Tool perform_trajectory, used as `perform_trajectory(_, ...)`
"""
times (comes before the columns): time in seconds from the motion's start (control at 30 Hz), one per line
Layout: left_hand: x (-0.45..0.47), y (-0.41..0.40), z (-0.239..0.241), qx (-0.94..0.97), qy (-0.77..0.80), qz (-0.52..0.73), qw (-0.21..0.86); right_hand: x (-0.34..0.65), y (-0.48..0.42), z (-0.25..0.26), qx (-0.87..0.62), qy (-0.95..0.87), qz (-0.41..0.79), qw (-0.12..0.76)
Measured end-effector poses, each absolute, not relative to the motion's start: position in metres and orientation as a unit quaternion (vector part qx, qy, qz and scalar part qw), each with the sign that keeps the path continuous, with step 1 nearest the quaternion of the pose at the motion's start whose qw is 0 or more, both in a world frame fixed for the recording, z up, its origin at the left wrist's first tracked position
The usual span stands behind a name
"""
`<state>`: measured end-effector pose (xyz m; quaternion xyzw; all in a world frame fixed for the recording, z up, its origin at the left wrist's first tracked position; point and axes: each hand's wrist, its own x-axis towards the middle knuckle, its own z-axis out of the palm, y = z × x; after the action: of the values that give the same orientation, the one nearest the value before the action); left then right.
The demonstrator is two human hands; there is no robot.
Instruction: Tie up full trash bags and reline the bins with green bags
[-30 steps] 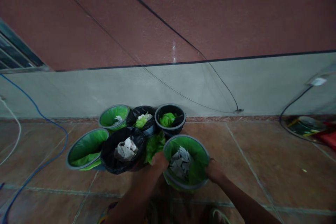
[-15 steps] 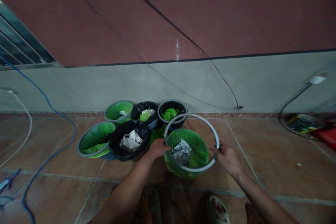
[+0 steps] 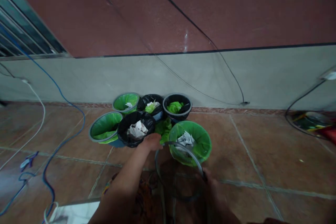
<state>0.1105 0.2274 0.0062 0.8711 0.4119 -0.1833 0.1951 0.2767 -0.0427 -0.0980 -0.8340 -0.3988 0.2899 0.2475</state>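
The left hand (image 3: 153,142) is closed on the upper left of a gray ring (image 3: 190,152), and the right hand (image 3: 212,183), blurred, grips its right side. The ring hangs at the near side of a green-lined bin (image 3: 203,140), partly crossing it in view. Its opening faces the wearer, its outline stretching longest from upper left to lower right.

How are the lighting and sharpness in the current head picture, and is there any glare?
Head view, lighting: dim overall, with deep shadow at bottom centre, beneath the grey ring; head view, sharpness: the right hand looks smeared, probably by motion, while the left hand is clearer; head view, glare: a bright patch in the upper-left corner, at the window.
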Motion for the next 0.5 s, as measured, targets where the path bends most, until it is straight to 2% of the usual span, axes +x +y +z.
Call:
perform_trajectory(0.17, 0.106, 0.224, 0.022, 0.863, 0.454, -0.133, 0.177, 0.229, -0.007, -0.118, -0.824, -0.468, 0.286, 0.14)
perform_trajectory(0.33, 0.104, 0.22, 0.04, 0.838, 0.499, -0.093, 0.201, 0.21, 0.055, -0.091, -0.795, -0.525, 0.27, 0.136)
perform_trajectory(0.4, 0.101, 0.223, 0.05, 0.825, 0.519, -0.005, 0.223, 0.219, 0.072, -0.068, -0.784, -0.544, 0.258, 0.154)
perform_trajectory(0.5, 0.096, 0.228, 0.067, 0.767, 0.535, 0.217, 0.282, 0.243, 0.097, -0.035, -0.736, -0.579, 0.276, 0.218)
